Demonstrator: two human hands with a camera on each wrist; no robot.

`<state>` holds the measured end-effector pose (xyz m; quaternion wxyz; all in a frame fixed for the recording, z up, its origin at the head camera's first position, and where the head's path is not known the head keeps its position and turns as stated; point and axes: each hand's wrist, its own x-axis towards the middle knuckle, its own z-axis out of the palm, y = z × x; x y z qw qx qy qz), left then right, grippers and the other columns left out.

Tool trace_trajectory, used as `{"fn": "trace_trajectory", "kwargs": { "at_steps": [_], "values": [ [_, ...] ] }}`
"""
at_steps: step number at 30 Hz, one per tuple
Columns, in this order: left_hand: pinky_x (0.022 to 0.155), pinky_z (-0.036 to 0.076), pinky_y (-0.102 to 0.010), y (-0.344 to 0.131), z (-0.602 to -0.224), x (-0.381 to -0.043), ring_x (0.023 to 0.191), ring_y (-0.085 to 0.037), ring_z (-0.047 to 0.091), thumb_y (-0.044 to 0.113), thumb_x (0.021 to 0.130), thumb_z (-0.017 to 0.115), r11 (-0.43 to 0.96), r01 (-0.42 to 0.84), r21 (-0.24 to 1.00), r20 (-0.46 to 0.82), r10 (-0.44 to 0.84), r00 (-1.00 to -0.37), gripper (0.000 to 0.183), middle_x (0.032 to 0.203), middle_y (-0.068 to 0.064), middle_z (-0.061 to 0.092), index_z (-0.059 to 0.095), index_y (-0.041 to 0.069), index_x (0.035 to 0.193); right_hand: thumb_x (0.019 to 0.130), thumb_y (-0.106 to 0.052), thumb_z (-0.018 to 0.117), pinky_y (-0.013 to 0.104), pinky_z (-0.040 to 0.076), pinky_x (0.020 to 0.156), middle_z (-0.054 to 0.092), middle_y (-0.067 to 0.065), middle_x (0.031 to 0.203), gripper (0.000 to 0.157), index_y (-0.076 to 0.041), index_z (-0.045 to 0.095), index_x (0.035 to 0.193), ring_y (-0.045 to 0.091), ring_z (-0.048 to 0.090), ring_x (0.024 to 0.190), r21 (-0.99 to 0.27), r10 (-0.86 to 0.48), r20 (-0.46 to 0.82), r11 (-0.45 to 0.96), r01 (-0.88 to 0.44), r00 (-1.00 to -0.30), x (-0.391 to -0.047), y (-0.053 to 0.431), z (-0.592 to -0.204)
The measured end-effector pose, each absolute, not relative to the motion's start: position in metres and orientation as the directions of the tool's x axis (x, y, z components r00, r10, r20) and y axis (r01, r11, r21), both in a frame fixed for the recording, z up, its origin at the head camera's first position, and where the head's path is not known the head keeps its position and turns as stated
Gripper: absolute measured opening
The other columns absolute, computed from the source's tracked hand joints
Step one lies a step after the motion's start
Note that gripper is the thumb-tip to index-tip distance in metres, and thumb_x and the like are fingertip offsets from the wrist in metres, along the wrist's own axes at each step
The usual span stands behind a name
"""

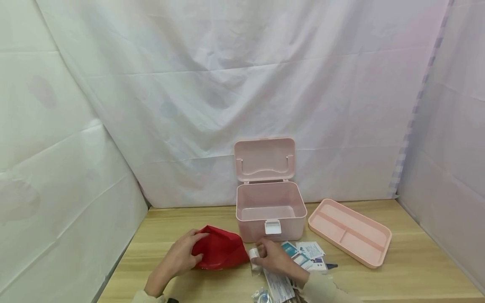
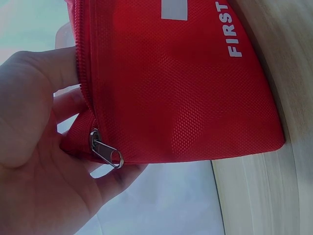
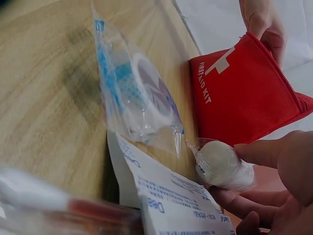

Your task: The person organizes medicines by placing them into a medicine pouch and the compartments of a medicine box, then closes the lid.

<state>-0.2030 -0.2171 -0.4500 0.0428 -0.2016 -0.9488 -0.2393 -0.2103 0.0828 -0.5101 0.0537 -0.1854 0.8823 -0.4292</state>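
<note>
Holding a red zippered pouch (image 1: pixel 223 250), left hand (image 1: pixel 182 254) curls; right hand (image 1: pixel 278 257) pinches a white wrapped roll (image 3: pixel 221 164).

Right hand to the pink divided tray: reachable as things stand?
Probably yes, though the right hand holds a wrapped white roll and would likely need to set it down first. The divided tray lies uncovered to the hand's right, low packets between; nothing tall seems in the way.
</note>
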Motion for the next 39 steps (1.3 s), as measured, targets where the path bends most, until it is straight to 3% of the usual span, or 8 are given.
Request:
{"fn": "trace_trajectory", "kwargs": {
  "at_steps": [10,19,26,33,39],
  "values": [
    [0.082,0.056,-0.041,-0.216,-0.45,-0.204,0.104,-0.025,0.062,-0.003,0.076,0.077,0.801,0.39,0.454,0.164,0.355,-0.92,0.05,0.119,-0.009,0.061,0.065,0.004,0.124,0.084,-0.03,0.078,0.026,0.043,0.06,0.057,-0.004,0.08,0.044,-0.009,0.062,0.119,0.009,0.052,0.071,-0.795,-0.32,0.055,0.559,-0.235,-0.946,-0.199,0.081,-0.505],
    [0.08,0.056,-0.038,-0.216,-0.449,-0.204,0.102,-0.021,0.062,-0.002,0.074,0.078,0.806,0.408,0.429,0.187,0.363,-0.913,0.051,0.118,-0.007,0.062,0.066,0.004,0.123,0.084,-0.028,0.078,0.023,0.047,0.062,0.061,-0.005,0.081,0.047,-0.004,0.061,0.121,0.006,0.055,0.071,-0.831,-0.311,0.107,0.493,-0.256,-0.944,-0.183,0.082,-0.485],
    [0.081,0.056,-0.039,-0.216,-0.449,-0.204,0.103,-0.022,0.062,-0.002,0.076,0.077,0.805,0.389,0.447,0.155,0.359,-0.921,0.051,0.119,-0.009,0.062,0.065,0.003,0.125,0.088,-0.033,0.075,0.023,0.05,0.068,0.063,-0.004,0.091,0.051,-0.004,0.059,0.127,0.007,0.059,0.078,-0.843,-0.327,0.106,0.471,-0.259,-0.939,-0.179,0.085,-0.462],
    [0.082,0.056,-0.041,-0.216,-0.447,-0.206,0.104,-0.024,0.062,-0.002,0.077,0.078,0.801,0.384,0.46,0.14,0.362,-0.922,0.05,0.12,-0.009,0.061,0.065,0.003,0.125,0.089,-0.029,0.074,0.023,0.051,0.07,0.062,0.0,0.094,0.05,-0.004,0.057,0.13,0.011,0.06,0.081,-0.865,-0.344,0.144,0.411,-0.287,-0.928,-0.182,0.086,-0.438],
    [0.081,0.056,-0.04,-0.217,-0.447,-0.205,0.103,-0.024,0.062,-0.002,0.077,0.078,0.801,0.384,0.46,0.135,0.365,-0.921,0.05,0.119,-0.01,0.061,0.065,0.003,0.125,0.09,-0.025,0.073,0.024,0.053,0.072,0.063,-0.003,0.094,0.048,-0.01,0.058,0.133,0.01,0.062,0.082,-0.844,-0.355,0.187,0.419,-0.334,-0.916,-0.186,0.083,-0.427]
  ]
}}
